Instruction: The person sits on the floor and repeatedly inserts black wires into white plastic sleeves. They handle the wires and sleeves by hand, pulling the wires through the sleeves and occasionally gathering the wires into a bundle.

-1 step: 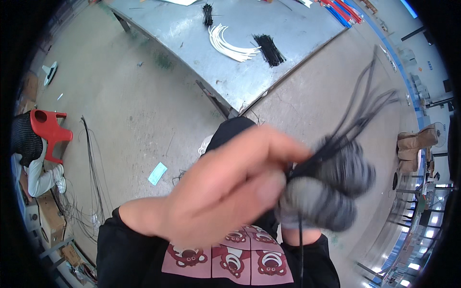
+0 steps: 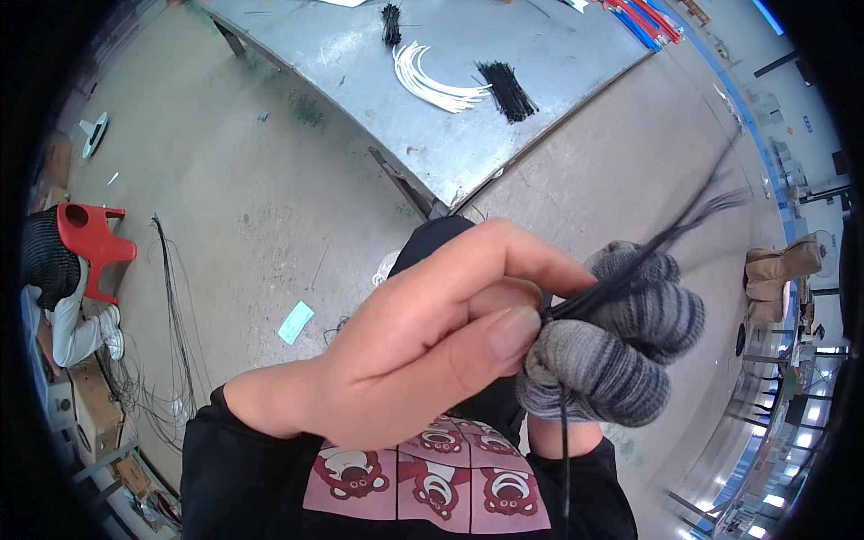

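Observation:
In front of my chest, my left hand (image 2: 432, 346) is bare and closed, with thumb and fingers pinched at the near end of a bundle of thin black wires (image 2: 621, 274). My right hand (image 2: 621, 360), in a grey striped knit glove, is curled around the same bundle, close to the left fingertips. The wires' loose ends fan out to the upper right and are blurred. One black strand (image 2: 565, 468) hangs below the glove past my dark top. The right palm is hidden behind the gloved fingers.
Ahead stands a metal table (image 2: 360, 90) with black bundles (image 2: 508, 90), curved white tubes (image 2: 423, 85) and red and blue rods (image 2: 643, 22). At left are a red stool (image 2: 94, 247), a seated person (image 2: 54, 270) and loose black wires (image 2: 175, 315) on the floor.
The wires' loose ends have swung slightly and drawn closer together. Both hands keep their grip in nearly the same place and look less blurred.

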A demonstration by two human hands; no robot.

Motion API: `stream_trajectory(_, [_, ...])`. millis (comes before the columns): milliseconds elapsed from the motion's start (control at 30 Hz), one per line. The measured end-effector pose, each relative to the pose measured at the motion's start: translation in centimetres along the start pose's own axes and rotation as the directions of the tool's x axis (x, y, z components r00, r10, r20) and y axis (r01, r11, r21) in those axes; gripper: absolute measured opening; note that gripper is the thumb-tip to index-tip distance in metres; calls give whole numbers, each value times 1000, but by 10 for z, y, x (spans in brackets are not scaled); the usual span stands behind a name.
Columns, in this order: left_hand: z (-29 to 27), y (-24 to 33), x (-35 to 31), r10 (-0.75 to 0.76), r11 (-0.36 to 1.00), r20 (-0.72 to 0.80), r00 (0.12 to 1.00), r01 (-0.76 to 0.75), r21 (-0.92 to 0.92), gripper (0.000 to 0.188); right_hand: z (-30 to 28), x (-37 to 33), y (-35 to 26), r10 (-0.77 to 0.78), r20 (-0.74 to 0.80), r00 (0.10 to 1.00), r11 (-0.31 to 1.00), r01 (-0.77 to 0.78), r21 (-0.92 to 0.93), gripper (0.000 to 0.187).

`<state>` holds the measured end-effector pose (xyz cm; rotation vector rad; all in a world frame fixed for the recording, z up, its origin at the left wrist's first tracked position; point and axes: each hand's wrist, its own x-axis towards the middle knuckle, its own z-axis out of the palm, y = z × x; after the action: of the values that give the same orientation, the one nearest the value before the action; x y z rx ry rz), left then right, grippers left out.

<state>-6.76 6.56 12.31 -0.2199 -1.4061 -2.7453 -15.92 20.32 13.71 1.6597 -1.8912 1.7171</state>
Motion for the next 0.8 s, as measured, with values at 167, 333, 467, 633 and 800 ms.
stream_trajectory(167, [-4, -6, 1, 61, 986, -28, 998, -65, -153, 35, 3, 9, 1, 121, 1, 993, 991, -121, 64, 18])
stream_trajectory(333, [0, -8, 0, 190, 975, -73, 979, -179, 131, 25, 8, -2, 9, -60, -63, 996, 998, 61, 13, 20])
stream_trajectory(467, [-7, -7, 1, 65, 964, -184, 981, -14, 267, 22, 8, -6, 20, -176, -76, 981, 963, 156, -221, 21])
stream_trajectory(633, [-20, -30, 16, 266, 874, -181, 947, -158, 459, 20, 33, -23, 53, 198, -376, 905, 977, -150, 154, 13])
stream_trajectory(800, [-30, -40, 24, 232, 910, -251, 940, -120, 396, 18, 40, -26, 71, 366, -345, 864, 930, -325, 173, 14])
